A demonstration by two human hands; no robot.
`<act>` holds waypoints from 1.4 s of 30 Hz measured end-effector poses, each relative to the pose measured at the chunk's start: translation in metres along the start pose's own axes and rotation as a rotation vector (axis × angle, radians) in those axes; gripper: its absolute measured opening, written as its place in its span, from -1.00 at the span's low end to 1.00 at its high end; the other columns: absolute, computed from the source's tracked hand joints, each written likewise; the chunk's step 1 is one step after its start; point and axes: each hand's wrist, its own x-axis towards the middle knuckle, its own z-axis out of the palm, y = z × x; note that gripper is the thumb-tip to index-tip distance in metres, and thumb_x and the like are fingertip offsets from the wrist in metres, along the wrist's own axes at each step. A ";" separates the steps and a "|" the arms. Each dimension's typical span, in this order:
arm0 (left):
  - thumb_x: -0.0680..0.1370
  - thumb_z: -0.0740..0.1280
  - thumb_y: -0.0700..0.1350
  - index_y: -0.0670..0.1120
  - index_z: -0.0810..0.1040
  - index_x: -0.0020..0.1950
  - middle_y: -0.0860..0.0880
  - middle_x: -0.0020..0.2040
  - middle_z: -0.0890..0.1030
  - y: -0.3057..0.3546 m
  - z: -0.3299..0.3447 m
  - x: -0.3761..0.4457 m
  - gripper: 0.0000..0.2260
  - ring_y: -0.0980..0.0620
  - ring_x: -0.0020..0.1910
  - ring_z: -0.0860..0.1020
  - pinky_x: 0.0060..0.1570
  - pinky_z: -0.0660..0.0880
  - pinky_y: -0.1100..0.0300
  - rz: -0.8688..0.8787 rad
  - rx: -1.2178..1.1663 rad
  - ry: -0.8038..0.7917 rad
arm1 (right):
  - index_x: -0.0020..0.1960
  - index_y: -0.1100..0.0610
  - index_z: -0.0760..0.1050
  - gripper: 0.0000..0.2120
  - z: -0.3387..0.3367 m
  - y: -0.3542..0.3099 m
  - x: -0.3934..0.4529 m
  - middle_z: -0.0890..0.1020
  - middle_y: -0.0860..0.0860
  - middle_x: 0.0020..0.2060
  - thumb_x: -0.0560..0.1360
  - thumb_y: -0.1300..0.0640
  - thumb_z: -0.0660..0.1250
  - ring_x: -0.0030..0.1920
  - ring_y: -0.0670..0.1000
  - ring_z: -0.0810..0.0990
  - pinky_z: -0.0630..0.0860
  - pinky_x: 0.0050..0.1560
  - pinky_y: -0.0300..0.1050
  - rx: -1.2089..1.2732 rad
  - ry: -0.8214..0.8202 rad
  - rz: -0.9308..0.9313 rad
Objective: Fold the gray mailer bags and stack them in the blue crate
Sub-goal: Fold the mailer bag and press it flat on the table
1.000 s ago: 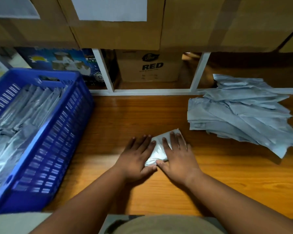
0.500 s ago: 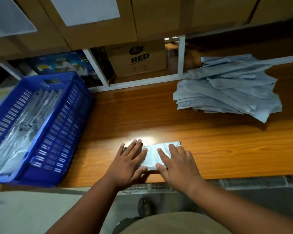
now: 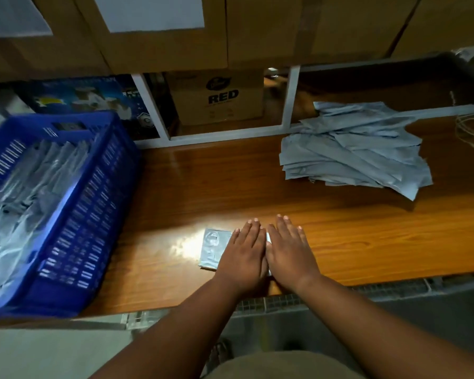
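Blue crate [image 3: 74, 242] at left table edge, folded gray bags inside, its left side cut off by frame. Loose mailer pile [image 3: 353, 149] far right on wooden table [image 3: 203, 187]. Left hand [image 3: 242, 254] and right hand [image 3: 289, 253] side by side, fingers straight, palms flat, pressing folded mailer [image 3: 214, 248] near front edge; most of mailer hidden beneath hands. Forearms reach in from near side.

Single head cam, wide-angle, looks fwd/down over wooden table [image 3: 340, 242], close above hands, shelf behind.
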 end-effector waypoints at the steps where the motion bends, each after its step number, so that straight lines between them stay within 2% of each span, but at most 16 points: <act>1: 0.74 -0.06 0.14 -0.09 0.09 0.74 -0.13 0.74 0.06 0.000 0.003 -0.001 -0.40 -0.07 0.73 -0.05 0.66 0.01 -0.16 -0.001 -0.009 0.006 | 0.71 -0.01 0.09 -0.46 0.003 0.001 0.000 0.00 0.07 0.74 0.75 -0.10 -0.04 0.73 0.10 -0.10 -0.08 0.70 0.18 -0.015 -0.004 0.002; 9: 0.73 -0.07 0.11 -0.12 0.05 0.74 -0.15 0.74 0.04 0.003 0.008 -0.003 -0.39 -0.08 0.73 -0.08 0.66 -0.04 -0.18 -0.029 0.060 0.020 | 0.74 0.01 0.00 -0.33 0.011 0.006 0.006 -0.05 0.07 0.74 0.66 -0.15 -0.17 0.73 0.12 -0.12 -0.09 0.69 0.26 -0.132 -0.031 -0.031; 17: 0.72 0.01 0.07 -0.15 0.03 0.74 -0.18 0.74 0.01 0.002 0.007 -0.002 -0.38 -0.11 0.73 -0.09 0.66 0.00 -0.15 -0.010 0.016 0.027 | 0.75 0.02 0.02 -0.34 0.014 0.009 0.009 -0.05 0.07 0.74 0.67 -0.14 -0.14 0.73 0.13 -0.14 -0.05 0.68 0.31 -0.147 -0.034 -0.056; 25: 0.74 -0.03 0.07 -0.15 -0.03 0.74 -0.17 0.75 -0.05 -0.001 0.008 0.000 -0.39 -0.10 0.73 -0.14 0.67 -0.07 -0.14 0.001 0.023 0.001 | 0.75 0.03 0.03 -0.33 0.018 0.012 0.011 -0.02 0.08 0.74 0.67 -0.13 -0.10 0.73 0.14 -0.13 -0.03 0.67 0.33 -0.145 -0.021 -0.059; 32: 0.73 -0.07 0.11 -0.15 -0.07 0.74 -0.18 0.74 -0.09 0.000 0.001 0.001 -0.37 -0.11 0.72 -0.17 0.67 -0.09 -0.14 -0.006 -0.001 -0.086 | 0.75 0.00 0.00 -0.33 0.003 0.008 0.008 -0.06 0.05 0.74 0.67 -0.15 -0.17 0.73 0.11 -0.15 -0.11 0.66 0.36 -0.181 -0.073 -0.068; 35: 0.70 -0.08 0.15 -0.17 -0.08 0.74 -0.19 0.73 -0.12 -0.006 -0.013 0.002 -0.33 -0.17 0.72 -0.14 0.67 -0.13 -0.16 0.025 0.034 -0.134 | 0.75 0.00 0.01 -0.32 -0.007 0.007 0.011 0.00 0.07 0.74 0.67 -0.19 -0.14 0.73 0.11 -0.12 -0.13 0.64 0.40 -0.218 -0.058 -0.109; 38: 0.68 -0.18 0.19 -0.15 -0.14 0.74 -0.18 0.73 -0.15 -0.014 -0.024 -0.001 -0.30 -0.16 0.72 -0.18 0.67 -0.15 -0.16 0.018 0.055 -0.115 | 0.75 0.05 0.02 -0.31 -0.017 -0.001 0.013 0.01 0.08 0.73 0.69 -0.21 -0.03 0.73 0.10 -0.13 -0.11 0.67 0.34 -0.227 -0.014 -0.204; 42: 0.72 -0.04 0.14 -0.17 -0.04 0.74 -0.21 0.73 -0.02 -0.030 -0.015 -0.010 -0.34 -0.19 0.72 -0.08 0.67 -0.06 -0.17 0.001 0.063 -0.053 | 0.74 0.06 0.08 -0.34 -0.005 -0.019 0.016 0.02 0.08 0.73 0.69 -0.17 -0.06 0.73 0.09 -0.13 -0.09 0.69 0.26 -0.191 -0.035 -0.234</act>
